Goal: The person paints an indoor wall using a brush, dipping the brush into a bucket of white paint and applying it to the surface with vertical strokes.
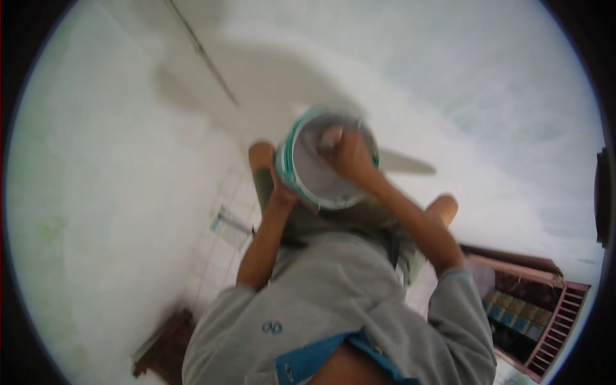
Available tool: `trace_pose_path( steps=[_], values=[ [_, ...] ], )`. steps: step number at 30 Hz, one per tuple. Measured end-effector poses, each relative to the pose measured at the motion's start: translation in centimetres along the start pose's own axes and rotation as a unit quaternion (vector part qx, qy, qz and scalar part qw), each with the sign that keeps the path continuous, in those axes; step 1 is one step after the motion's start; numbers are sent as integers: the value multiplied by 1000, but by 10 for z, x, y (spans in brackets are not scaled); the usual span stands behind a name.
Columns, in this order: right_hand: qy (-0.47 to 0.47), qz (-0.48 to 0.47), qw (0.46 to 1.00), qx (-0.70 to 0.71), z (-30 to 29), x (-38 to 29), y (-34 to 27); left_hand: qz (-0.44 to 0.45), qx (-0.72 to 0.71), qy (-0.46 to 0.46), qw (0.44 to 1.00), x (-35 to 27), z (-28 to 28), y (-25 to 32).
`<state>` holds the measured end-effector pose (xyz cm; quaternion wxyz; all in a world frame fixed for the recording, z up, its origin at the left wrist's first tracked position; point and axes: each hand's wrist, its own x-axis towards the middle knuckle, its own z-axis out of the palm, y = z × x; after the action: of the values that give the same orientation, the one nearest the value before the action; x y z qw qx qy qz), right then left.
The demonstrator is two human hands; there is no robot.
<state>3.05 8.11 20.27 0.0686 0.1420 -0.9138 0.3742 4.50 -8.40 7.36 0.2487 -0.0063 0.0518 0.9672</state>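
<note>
A white plastic bucket [287,161] with green bands sits between my knees, its mouth tilted toward me. Grey-white paste or liquid [313,171] shows inside it. My left hand [284,190] grips the bucket's outer left side, the fingers partly hidden by the wall. Down in the bucket's mouth, my right hand [350,156] is closed around a small pale object [331,137]. Motion blur hides what that object is and whether more of it reaches into the paste.
White walls [120,192] with greenish stains surround me, and a thin dark line [202,53] runs along one. Pale floor tiles [204,262] carry a printed sheet [231,228]. Brown wooden furniture [166,344] stands lower left; a pink barred frame [558,327] with stacked boxes [517,310] is lower right.
</note>
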Motion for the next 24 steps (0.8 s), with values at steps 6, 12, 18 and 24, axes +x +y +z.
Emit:
trace_pose_path(
  steps=[6, 12, 18, 24],
  values=[
    [52, 18, 987, 148, -34, -1, -27, -53, -108, -68, 990, 0, 30, 1],
    [108, 108, 928, 340, -80, 21, -46, -34, -70, 11, 997, 20, 37, 14],
    [210, 36, 899, 383, -123, 53, -66, -19, -29, -2, 999, 48, 48, 30],
    [233, -67, 957, 163, -177, 113, -79, 50, 54, 53, 996, 40, 53, 39]
  ],
)
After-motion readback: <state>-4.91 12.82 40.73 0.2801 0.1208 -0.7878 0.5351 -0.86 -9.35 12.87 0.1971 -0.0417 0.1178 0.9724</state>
